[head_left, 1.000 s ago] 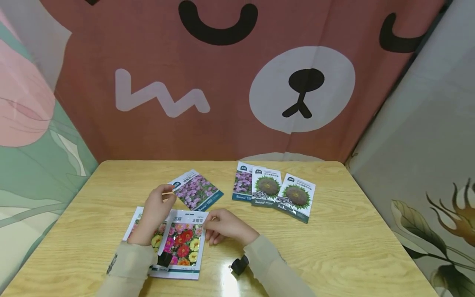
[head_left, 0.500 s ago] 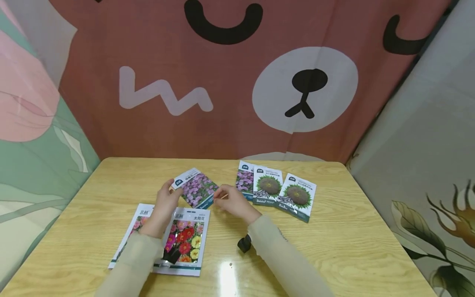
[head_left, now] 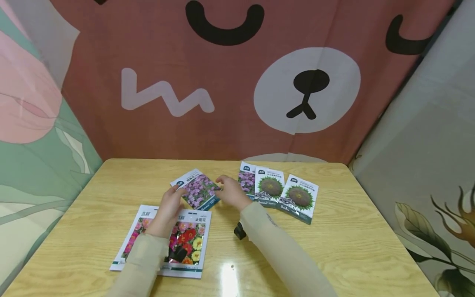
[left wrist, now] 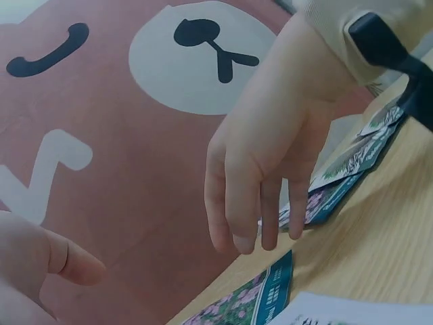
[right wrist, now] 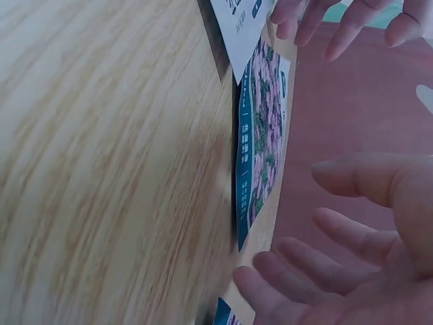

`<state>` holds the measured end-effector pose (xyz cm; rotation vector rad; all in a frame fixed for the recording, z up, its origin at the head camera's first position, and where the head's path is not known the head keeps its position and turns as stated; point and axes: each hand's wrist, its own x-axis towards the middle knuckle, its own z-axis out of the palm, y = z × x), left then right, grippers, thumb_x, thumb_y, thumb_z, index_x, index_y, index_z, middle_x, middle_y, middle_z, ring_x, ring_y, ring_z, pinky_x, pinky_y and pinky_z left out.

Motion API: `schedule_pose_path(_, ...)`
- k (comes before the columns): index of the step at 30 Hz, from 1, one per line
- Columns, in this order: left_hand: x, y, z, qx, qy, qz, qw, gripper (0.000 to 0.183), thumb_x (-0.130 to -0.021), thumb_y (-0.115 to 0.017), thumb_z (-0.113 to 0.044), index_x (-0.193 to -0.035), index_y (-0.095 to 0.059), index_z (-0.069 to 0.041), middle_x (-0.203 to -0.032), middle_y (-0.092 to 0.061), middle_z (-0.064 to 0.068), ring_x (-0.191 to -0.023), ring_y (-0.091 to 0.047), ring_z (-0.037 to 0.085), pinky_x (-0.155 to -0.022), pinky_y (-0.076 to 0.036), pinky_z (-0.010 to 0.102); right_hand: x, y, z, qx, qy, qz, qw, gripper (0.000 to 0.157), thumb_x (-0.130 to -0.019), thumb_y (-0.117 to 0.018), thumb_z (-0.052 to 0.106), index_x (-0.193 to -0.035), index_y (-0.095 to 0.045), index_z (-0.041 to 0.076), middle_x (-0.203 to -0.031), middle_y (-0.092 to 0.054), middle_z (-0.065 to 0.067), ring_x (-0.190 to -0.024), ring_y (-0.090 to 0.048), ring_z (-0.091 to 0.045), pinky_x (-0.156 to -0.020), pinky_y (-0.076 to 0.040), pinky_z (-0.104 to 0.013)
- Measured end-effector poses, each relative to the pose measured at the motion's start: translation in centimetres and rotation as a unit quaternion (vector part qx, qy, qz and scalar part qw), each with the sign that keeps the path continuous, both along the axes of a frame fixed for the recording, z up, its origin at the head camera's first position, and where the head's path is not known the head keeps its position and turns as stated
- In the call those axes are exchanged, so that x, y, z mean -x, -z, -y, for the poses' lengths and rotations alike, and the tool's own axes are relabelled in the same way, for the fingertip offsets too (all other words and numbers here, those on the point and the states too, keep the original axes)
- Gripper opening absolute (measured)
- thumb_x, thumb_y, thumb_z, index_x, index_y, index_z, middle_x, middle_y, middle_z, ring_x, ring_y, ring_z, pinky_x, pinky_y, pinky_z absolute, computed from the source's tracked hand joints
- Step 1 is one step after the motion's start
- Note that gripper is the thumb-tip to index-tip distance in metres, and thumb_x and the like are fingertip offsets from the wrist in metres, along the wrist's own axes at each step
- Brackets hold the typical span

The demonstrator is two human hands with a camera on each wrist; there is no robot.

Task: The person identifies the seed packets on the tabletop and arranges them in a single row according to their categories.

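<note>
A purple-flower seed packet (head_left: 200, 192) lies tilted on the table between my hands. By its left edge is my left hand (head_left: 168, 214), fingertips at the packet's corner in the head view. On the opposite side my right hand (head_left: 233, 193) reaches in over the right edge; the right wrist view shows its thumb and fingers (right wrist: 338, 179) spread apart with nothing between them. From the left wrist, the right hand (left wrist: 270, 156) appears with fingers pointing down above the packet. Beneath my left forearm lie two packets with red, pink and yellow flowers (head_left: 190, 241), partly hidden.
Right of my right hand, another purple-flower packet (head_left: 246, 181) lies partly under a sunflower-head packet (head_left: 271, 187). A second sunflower-head packet (head_left: 298, 196) overlaps at the right. The wooden table (head_left: 334, 247) ends at a printed curtain (head_left: 230, 136) behind.
My right hand has moved from the red-and-yellow flower packet up to the purple packet's right edge, its fingers spreading. My left hand stays near that packet's left corner, shifted slightly right.
</note>
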<state>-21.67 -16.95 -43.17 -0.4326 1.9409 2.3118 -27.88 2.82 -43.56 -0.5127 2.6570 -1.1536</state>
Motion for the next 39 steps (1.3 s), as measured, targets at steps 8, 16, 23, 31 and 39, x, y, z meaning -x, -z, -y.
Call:
schedule_pose_path(8, 0.3, 0.4, -0.6, -0.021, 0.004, 0.006, 0.9998, 0.074, -0.099, -0.042, -0.007, -0.158, 0.001, 0.007, -0.167, 0.007, 0.023, -0.154, 0.005, 0.035, -0.122, -0.016, 0.06, 0.4, 0.1, 0.0, -0.022, 0.006, 0.011, 1.0, 0.045, -0.098, -0.064, 0.007, -0.141, -0.053, 0.001, -0.136, -0.059, -0.02, -0.121, -0.059, -0.033, -0.084, -0.054, -0.041)
schedule_pose_path(16, 0.4, 0.7, -0.7, -0.03, 0.014, 0.009, 0.9994, 0.073, -0.101, -0.042, -0.01, -0.159, 0.0, 0.005, -0.167, 0.0, 0.022, -0.153, -0.003, 0.039, -0.122, -0.021, 0.055, 0.8, 0.5, -0.2, 0.013, 0.01, 0.025, 1.0, 0.04, -0.096, -0.064, 0.002, -0.134, -0.056, -0.001, -0.127, -0.062, -0.022, -0.119, -0.059, -0.034, -0.092, -0.054, -0.046)
schedule_pose_path(23, 0.7, 1.1, -0.6, -0.073, 0.0, 0.017, 0.9972, 0.071, -0.101, -0.041, -0.008, -0.16, -0.003, 0.004, -0.166, -0.008, 0.02, -0.151, -0.013, 0.033, -0.123, -0.023, 0.046, 1.0, 1.1, -0.2, 0.045, 0.025, 0.038, 0.998, 0.034, -0.094, -0.065, 0.0, -0.128, -0.06, -0.001, -0.126, -0.063, -0.019, -0.119, -0.059, -0.033, -0.096, -0.053, -0.046)
schedule_pose_path(31, 0.9, 1.5, -0.4, -0.018, 0.036, -0.008, 0.9992, 0.062, -0.102, -0.04, -0.005, -0.157, -0.015, 0.01, -0.161, -0.022, 0.027, -0.133, -0.037, 0.027, -0.104, -0.044, 0.022, 1.0, 1.5, -0.2, 0.098, 0.059, 0.07, 0.991, 0.029, -0.095, -0.062, -0.002, -0.124, -0.063, 0.001, -0.125, -0.061, -0.018, -0.113, -0.061, -0.033, -0.088, -0.056, -0.043)
schedule_pose_path(39, 0.7, 1.5, -0.4, 0.015, 0.04, -0.049, 0.9979, 0.051, -0.105, -0.035, 0.002, -0.154, -0.029, 0.009, -0.164, -0.018, 0.023, -0.14, -0.037, 0.036, -0.112, -0.04, 0.042, 0.6, 1.4, -0.2, 0.192, 0.075, 0.112, 0.972, 0.032, -0.093, -0.063, -0.006, -0.124, -0.064, -0.001, -0.121, -0.061, -0.019, -0.093, -0.064, -0.024, -0.075, -0.06, -0.036)
